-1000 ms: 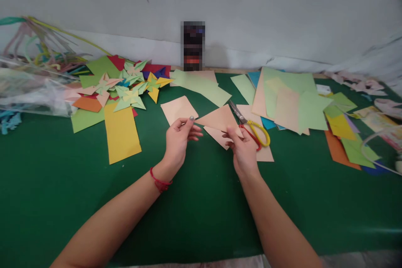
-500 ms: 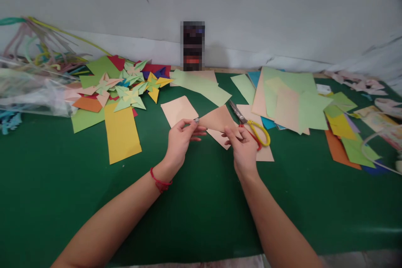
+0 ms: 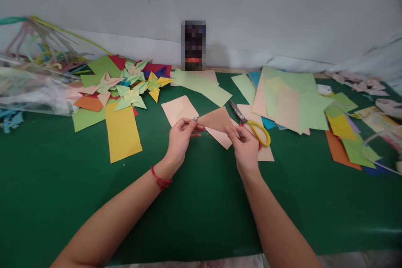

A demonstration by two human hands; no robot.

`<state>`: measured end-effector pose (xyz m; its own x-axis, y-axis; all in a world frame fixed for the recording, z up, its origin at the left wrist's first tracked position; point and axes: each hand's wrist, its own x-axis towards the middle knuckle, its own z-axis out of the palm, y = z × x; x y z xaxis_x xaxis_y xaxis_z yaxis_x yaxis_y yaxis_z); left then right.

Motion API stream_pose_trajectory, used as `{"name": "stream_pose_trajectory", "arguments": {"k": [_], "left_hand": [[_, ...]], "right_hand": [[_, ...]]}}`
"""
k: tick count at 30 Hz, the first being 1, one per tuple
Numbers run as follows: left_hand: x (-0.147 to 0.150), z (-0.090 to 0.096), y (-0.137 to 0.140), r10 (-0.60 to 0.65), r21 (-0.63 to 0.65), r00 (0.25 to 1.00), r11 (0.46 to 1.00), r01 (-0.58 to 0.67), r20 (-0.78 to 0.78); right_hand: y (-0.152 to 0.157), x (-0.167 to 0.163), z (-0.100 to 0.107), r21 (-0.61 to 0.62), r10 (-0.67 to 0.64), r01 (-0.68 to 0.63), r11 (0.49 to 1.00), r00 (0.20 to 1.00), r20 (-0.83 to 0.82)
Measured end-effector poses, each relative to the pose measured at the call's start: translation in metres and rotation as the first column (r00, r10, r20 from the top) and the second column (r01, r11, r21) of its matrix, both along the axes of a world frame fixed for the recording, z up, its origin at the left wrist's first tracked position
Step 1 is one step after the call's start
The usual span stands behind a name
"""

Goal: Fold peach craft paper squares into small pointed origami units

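A folded piece of pink paper, roughly triangular, is held up between both hands above the green table. My left hand pinches its left corner between thumb and fingers. At the lower right corner, my right hand grips it the same way. Behind the left fingers lies a flat pink paper square. Another pink sheet shows under the held piece. Just beyond my right hand, scissors with yellow and red handles rest on a pink sheet.
Folded paper stars lie at the left on coloured sheets, behind a yellow paper strip. Farther left is a clear plastic bag. Green and pink sheets are stacked back right. A pixelated upright object stands against the wall.
The held paper has turned slightly and its right end has dropped a little in my right fingers. Both hands stay in nearly the same place.
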<state>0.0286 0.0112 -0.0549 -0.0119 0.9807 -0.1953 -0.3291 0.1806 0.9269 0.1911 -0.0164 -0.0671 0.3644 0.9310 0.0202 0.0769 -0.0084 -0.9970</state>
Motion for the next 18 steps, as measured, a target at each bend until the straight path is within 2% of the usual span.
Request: {"name": "stream_pose_trajectory", "arguments": {"k": [8,14,18], "left_hand": [[-0.002,0.011,-0.002,-0.163,-0.091,0.985,0.983,0.158,-0.049],[-0.003,0.009,-0.001,-0.149,-0.077,0.987,0.987,0.144,-0.058],[-0.003,0.005,-0.001,-0.138,-0.078,0.986,0.988,0.131,-0.094]], "right_hand": [[0.0,-0.002,0.001,0.018,0.02,-0.019,1.0,0.999,-0.026],[0.0,-0.002,0.001,0.033,0.054,-0.053,0.998,0.998,-0.035],[0.0,-0.002,0.003,0.073,0.079,-0.081,0.994,0.996,0.03]]}}
